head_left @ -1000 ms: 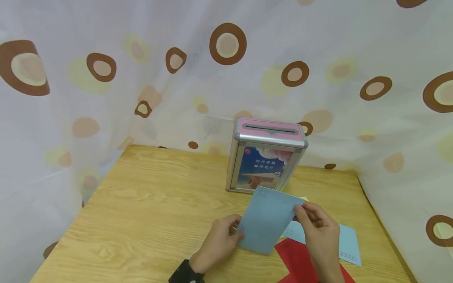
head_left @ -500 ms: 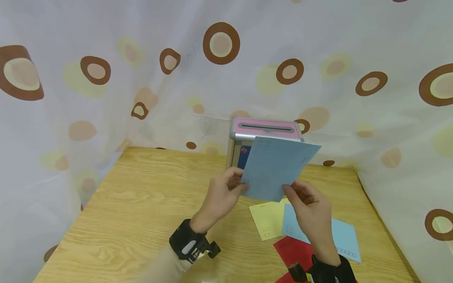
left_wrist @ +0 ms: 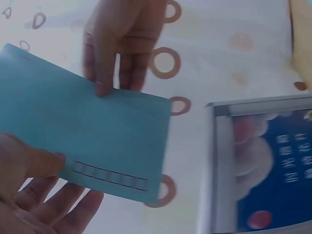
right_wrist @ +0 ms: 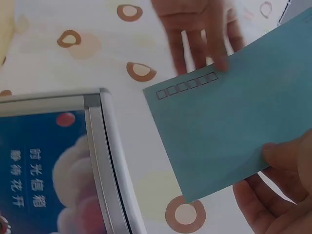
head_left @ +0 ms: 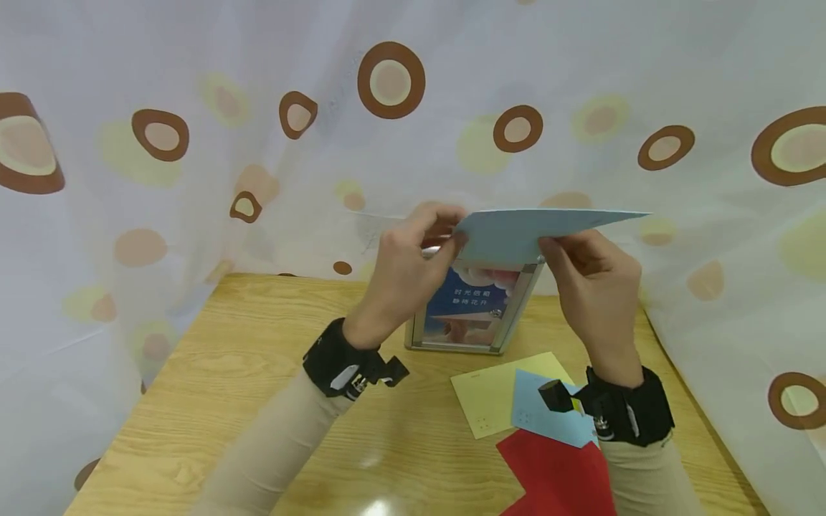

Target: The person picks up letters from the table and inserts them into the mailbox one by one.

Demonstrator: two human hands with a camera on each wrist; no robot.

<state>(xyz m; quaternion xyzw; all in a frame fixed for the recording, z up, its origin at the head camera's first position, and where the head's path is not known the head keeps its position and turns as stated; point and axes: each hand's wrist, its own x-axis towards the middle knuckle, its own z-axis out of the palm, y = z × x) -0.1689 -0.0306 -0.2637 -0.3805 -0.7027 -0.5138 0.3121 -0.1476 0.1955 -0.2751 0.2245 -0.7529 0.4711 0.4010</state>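
Observation:
Both hands hold a light blue envelope (head_left: 503, 236) up in front of the mailbox's top. The left hand (head_left: 409, 269) pinches its left edge between thumb and fingers, while the right hand (head_left: 600, 290) pinches the right side. Seen from the head, the envelope is tipped nearly edge-on. A row of small printed squares runs along one edge of the envelope (left_wrist: 97, 141) in the left wrist view. Behind it the mailbox (head_left: 467, 308) stands upright, silver-framed with a blue picture front and a lock; its slotted pink top is hidden by the envelope.
On the wooden table (head_left: 277, 344), right of centre, lie a yellow envelope (head_left: 480, 398), another blue envelope (head_left: 551, 423) overlapping it, and red envelopes (head_left: 561, 473) nearer the front. A patterned curtain (head_left: 323, 165) hangs close behind the mailbox and along the sides.
Both hands have raised the blue envelope from low before the mailbox to its top, tilting it flatter. The right hand has shifted its hold along the envelope, and the yellow envelope is uncovered.

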